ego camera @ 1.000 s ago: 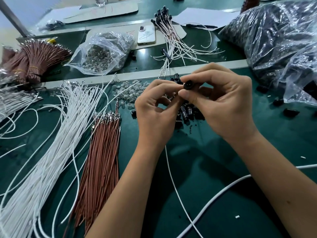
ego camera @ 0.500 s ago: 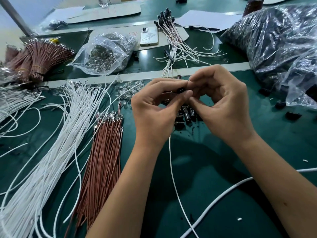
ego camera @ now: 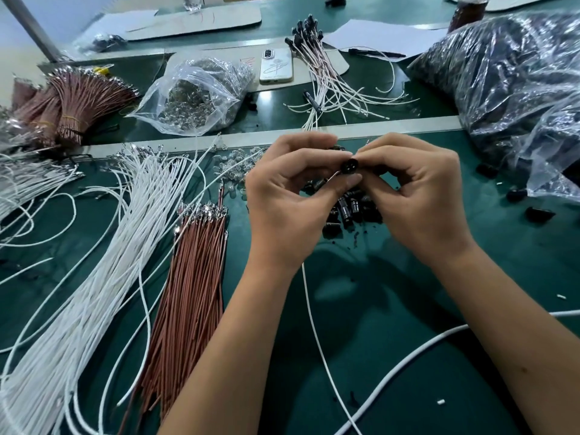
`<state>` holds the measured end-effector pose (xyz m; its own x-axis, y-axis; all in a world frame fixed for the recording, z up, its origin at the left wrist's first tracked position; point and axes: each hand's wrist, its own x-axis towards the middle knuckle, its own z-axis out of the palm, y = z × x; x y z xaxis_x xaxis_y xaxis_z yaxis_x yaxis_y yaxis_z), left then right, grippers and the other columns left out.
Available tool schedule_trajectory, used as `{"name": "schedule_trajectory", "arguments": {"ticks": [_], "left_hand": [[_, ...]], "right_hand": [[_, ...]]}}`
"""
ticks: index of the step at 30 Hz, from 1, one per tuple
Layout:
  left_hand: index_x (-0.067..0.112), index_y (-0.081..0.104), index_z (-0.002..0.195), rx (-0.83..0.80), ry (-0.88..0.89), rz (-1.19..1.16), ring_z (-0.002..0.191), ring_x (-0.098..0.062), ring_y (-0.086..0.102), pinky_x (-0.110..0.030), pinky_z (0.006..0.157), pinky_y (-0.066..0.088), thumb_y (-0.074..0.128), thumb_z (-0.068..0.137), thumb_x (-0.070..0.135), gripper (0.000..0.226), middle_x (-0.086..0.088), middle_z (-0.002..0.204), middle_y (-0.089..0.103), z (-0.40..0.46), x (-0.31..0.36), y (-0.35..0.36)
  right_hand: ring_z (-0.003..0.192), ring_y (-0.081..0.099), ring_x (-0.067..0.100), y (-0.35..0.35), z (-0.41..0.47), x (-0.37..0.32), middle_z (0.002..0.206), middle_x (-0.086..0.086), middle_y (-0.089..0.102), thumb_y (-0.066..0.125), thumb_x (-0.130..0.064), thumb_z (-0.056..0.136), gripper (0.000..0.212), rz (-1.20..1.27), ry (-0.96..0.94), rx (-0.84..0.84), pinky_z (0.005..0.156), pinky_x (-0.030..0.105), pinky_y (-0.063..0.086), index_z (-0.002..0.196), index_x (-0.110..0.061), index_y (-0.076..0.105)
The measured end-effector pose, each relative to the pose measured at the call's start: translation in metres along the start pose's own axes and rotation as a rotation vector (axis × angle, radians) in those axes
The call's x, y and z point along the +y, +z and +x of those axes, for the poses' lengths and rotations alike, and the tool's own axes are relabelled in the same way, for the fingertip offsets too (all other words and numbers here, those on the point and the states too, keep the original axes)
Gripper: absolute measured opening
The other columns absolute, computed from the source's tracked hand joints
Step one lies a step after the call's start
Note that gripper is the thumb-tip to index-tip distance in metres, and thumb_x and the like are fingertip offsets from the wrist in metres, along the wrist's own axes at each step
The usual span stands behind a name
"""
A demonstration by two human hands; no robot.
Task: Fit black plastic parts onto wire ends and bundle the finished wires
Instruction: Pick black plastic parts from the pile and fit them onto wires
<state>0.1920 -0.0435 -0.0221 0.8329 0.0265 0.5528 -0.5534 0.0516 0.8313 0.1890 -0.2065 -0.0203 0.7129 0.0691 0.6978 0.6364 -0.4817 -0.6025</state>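
Table: your green table (ego camera: 392, 356) is full of wire work.
Black bag: a big clear bag of black parts (ego camera: 514, 76) sits far right.
White wires: a long loose pile of white wires (ego camera: 103, 246) lies on your left, not yet done.
Brown wires: a flat row of brown wires (ego camera: 191, 287) lies just beside it.
Done wires: the finished wires (ego camera: 326, 86) with black ends lie at the back, near the phone (ego camera: 276, 65).
Left hand: your left hand (ego camera: 282, 199) has its fingers curled, and they pinch a wire end (it looks thin and brownish) at the part.
Right hand: your right hand (ego camera: 420, 196) pinches the black part (ego camera: 348, 166) with thumb and first finger.
Change: a moment ago the part was hidden between your fingers; now its round holed face shows toward you.
Meaning: you look ready to push the wire in, so this wire is not finished yet.
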Motion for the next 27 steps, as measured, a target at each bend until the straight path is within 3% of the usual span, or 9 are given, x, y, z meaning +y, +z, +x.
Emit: {"name": "schedule_trajectory", "arguments": {"ticks": [8,17,23,27], "left_hand": [[0.0,0.074,0.094,-0.056,0.035,-0.033,0.09,-0.028,0.069,-0.038,0.083,0.058,0.084,0.071,-0.011,0.028,-0.02,0.098,0.066,0.0,0.001,-0.0017],[-0.004,0.073,0.094,-0.062,0.019,-0.026,0.089,-0.028,0.068,-0.038,0.082,0.057,0.082,0.072,-0.013,0.025,-0.02,0.097,0.065,-0.0015,0.0027,0.0007],[0.002,0.069,0.102,-0.002,-0.083,-0.199,0.088,-0.026,0.068,-0.04,0.087,0.057,0.077,0.073,-0.018,0.036,-0.021,0.097,0.07,-0.0007,0.0048,0.0007],[-0.001,0.07,0.101,0.001,-0.115,-0.219,0.086,-0.026,0.069,-0.038,0.087,0.058,0.077,0.074,-0.017,0.033,-0.02,0.092,0.072,-0.0015,0.0072,0.0024]], "right_hand": [[0.082,0.07,0.008,-0.0037,0.0014,-0.0022,0.091,-0.007,0.072,0.079,-0.002,0.088,0.018,-0.001,-0.037,-0.001,0.075,0.023,0.054,0.096,-0.019,0.076],[0.079,0.072,0.015,-0.0041,-0.0002,0.0038,0.088,0.003,0.075,0.079,-0.001,0.086,0.007,0.002,0.008,-0.03,0.072,0.028,0.056,0.091,-0.006,0.08],[0.08,0.066,0.017,-0.0029,0.0015,0.0043,0.09,-0.005,0.074,0.08,-0.017,0.091,0.009,0.118,0.038,-0.089,0.073,0.027,0.049,0.098,-0.021,0.076],[0.082,0.066,0.02,-0.0023,0.0017,0.0051,0.09,-0.001,0.074,0.079,-0.011,0.091,0.005,0.106,0.004,-0.082,0.074,0.031,0.051,0.097,-0.011,0.078]]}}
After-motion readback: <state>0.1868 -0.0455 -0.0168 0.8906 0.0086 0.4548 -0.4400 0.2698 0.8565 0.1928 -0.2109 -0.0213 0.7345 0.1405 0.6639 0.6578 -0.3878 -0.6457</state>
